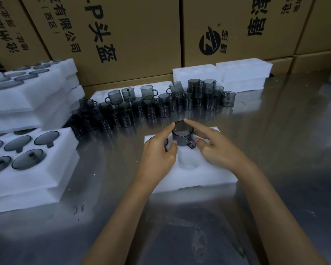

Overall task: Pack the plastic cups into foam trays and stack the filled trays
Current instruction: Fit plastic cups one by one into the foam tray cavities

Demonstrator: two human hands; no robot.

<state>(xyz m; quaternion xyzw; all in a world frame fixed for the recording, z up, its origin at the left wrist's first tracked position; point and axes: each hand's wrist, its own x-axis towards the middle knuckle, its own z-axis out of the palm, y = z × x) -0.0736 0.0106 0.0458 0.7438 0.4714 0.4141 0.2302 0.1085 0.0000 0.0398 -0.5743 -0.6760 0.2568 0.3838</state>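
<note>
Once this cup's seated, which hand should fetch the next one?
Probably left: the left hand is nearer the loose cups, which sit behind-left of the foam tray; the right hand would reach across.

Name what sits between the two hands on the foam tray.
In the head view, a dark cup stands in the foam tray between the left hand and right hand.

Smoky grey cups [182,135], white foam trays [199,176]
</note>
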